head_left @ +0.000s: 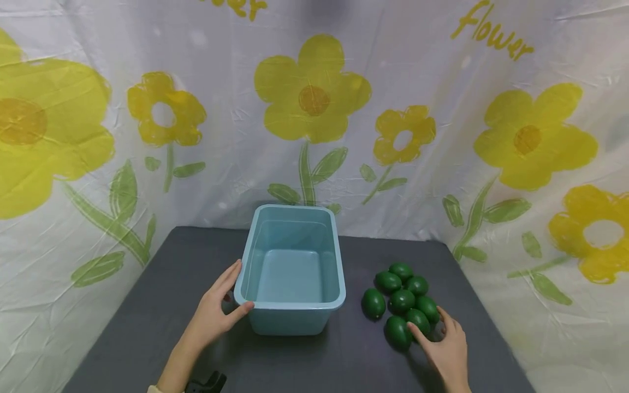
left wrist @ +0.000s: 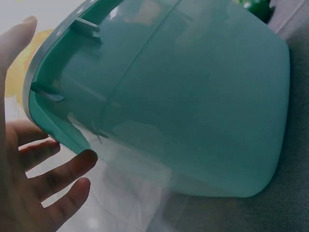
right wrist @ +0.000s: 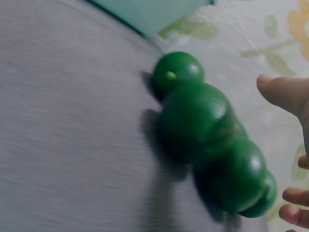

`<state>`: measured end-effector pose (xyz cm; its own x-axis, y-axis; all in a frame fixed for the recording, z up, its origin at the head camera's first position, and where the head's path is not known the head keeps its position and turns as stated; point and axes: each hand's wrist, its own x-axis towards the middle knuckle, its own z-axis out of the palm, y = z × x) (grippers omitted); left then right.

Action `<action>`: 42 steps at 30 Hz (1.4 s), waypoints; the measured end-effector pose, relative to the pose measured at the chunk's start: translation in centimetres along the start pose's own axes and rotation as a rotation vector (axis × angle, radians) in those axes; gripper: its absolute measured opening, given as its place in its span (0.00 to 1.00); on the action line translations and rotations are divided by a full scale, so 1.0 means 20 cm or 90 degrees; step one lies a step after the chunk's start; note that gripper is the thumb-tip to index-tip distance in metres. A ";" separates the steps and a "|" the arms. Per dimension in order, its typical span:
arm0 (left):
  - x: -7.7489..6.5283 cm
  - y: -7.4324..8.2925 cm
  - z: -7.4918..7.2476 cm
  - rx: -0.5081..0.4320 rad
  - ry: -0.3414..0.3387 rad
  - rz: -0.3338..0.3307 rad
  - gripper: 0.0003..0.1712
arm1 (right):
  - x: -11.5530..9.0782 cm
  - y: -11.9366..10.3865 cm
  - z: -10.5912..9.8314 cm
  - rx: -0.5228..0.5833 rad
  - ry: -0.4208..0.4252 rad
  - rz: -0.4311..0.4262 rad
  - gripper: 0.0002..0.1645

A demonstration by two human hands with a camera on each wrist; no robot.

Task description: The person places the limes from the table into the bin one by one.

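A light blue-green plastic basin [head_left: 290, 319] stands upright on the table with nothing inside it. My left hand [head_left: 212, 315] is at its near left corner, thumb by the front rim and fingers along the left side. The left wrist view shows these fingers [left wrist: 67, 176] loosely spread beside the rim, not curled round it. To the basin's right lies a cluster of several glossy dark green oval fruits [head_left: 402, 301], resembling avocados or limes. My right hand [head_left: 448, 349] is at the cluster's near right side, thumb and fingers apart around a fruit [head_left: 417, 321]. Contact is unclear.
The dark grey table [head_left: 354, 355] ends at a back edge just behind the basin. A white curtain [head_left: 221, 180] printed with yellow flowers hangs behind the table and along both sides. A small black object [head_left: 208, 382] shows by my left wrist.
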<state>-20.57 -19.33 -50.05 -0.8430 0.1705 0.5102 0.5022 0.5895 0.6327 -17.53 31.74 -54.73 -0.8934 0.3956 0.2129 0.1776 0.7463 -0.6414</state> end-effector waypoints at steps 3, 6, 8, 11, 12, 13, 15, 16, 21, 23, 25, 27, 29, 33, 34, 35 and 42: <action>-0.01 -0.01 0.00 0.003 0.001 -0.010 0.52 | -0.05 0.00 0.05 -0.019 -0.007 -0.017 0.59; -0.01 -0.01 0.01 0.004 -0.001 -0.026 0.53 | -0.08 0.00 0.08 -0.033 -0.016 -0.026 0.58; -0.01 -0.01 0.01 0.003 -0.003 -0.035 0.53 | -0.09 0.00 0.10 -0.040 -0.015 -0.029 0.57; -0.01 -0.02 0.02 0.001 -0.003 -0.044 0.53 | -0.10 0.00 0.10 -0.044 -0.020 -0.034 0.57; -0.01 -0.02 0.02 -0.002 -0.001 -0.045 0.53 | -0.09 0.00 0.10 -0.045 -0.026 -0.037 0.58; -0.01 -0.02 0.02 -0.002 0.001 -0.044 0.53 | -0.09 0.00 0.10 -0.045 -0.033 -0.038 0.59; 0.00 -0.02 0.02 -0.003 0.005 -0.042 0.53 | -0.09 0.01 0.09 -0.043 -0.050 -0.032 0.61; 0.00 -0.03 0.02 -0.004 0.008 -0.040 0.53 | -0.09 0.01 0.09 -0.042 -0.055 -0.029 0.60; 0.00 -0.03 0.02 -0.006 0.012 -0.031 0.53 | -0.07 0.05 0.10 -0.032 -0.047 -0.035 0.39; 0.00 -0.03 0.02 -0.007 0.013 -0.031 0.53 | -0.05 0.08 0.11 -0.036 -0.034 -0.062 0.34; 0.00 -0.03 0.02 -0.008 0.014 -0.032 0.53 | -0.03 0.10 0.12 -0.044 -0.020 -0.087 0.35; 0.00 -0.03 0.02 -0.010 0.014 -0.034 0.53 | -0.02 0.12 0.13 -0.052 -0.006 -0.106 0.39; 0.00 -0.03 0.02 -0.010 0.015 -0.034 0.53 | -0.02 0.14 0.14 -0.061 0.003 -0.114 0.41; -0.01 -0.03 0.04 0.015 0.021 -0.031 0.52 | -0.01 0.15 0.15 -0.068 0.022 -0.111 0.41; -0.02 -0.03 0.04 0.022 0.022 -0.031 0.52 | -0.01 0.15 0.15 -0.067 0.027 -0.106 0.41; -0.02 -0.03 0.05 0.028 0.024 -0.032 0.52 | -0.02 0.16 0.15 -0.067 0.032 -0.101 0.41; -0.02 -0.04 0.05 0.037 0.025 -0.040 0.53 | 0.00 0.17 0.16 -0.043 0.086 -0.090 0.41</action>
<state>-20.77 -19.00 -51.33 -0.8634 0.1012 0.4943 0.4358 0.6431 0.6296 -18.19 32.46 -59.33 -0.8490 0.3487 0.3970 0.0857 0.8322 -0.5478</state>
